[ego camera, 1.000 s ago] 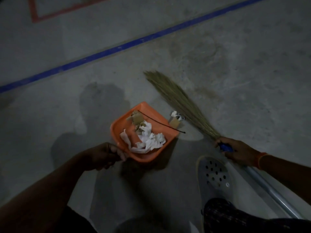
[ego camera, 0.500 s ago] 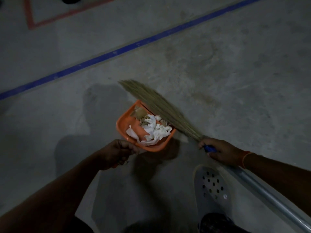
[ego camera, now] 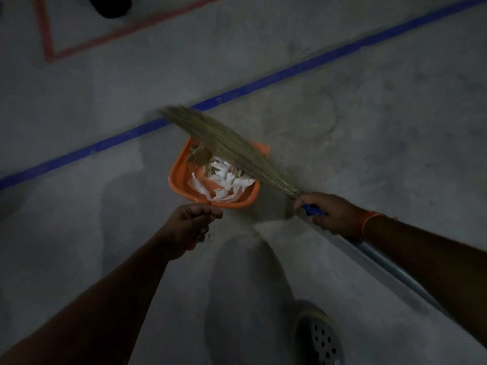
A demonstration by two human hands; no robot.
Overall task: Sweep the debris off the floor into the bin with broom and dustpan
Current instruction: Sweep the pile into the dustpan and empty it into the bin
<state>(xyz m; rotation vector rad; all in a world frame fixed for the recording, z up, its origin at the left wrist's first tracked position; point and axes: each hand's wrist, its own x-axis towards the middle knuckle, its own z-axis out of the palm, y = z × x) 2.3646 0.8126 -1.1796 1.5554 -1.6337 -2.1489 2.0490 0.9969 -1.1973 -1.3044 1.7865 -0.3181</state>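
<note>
Fingers of my left hand (ego camera: 192, 222) are curling round the handle of one orange dustpan (ego camera: 238, 200); right hand (ego camera: 329, 212) is gripping one broom (ego camera: 226, 144), its bristles lying across the pan over white paper scraps (ego camera: 224, 180) and brown bits. One shoe (ego camera: 320, 335) is showing below.

Grey concrete floor (ego camera: 355, 106), dim and scuffed, crossed diagonally by a blue tape line (ego camera: 303, 67); red tape outline (ego camera: 55, 55) at upper left, with a dark object (ego camera: 112, 6) inside it; perforated grey shoe (ego camera: 320, 338) planted at lower right
</note>
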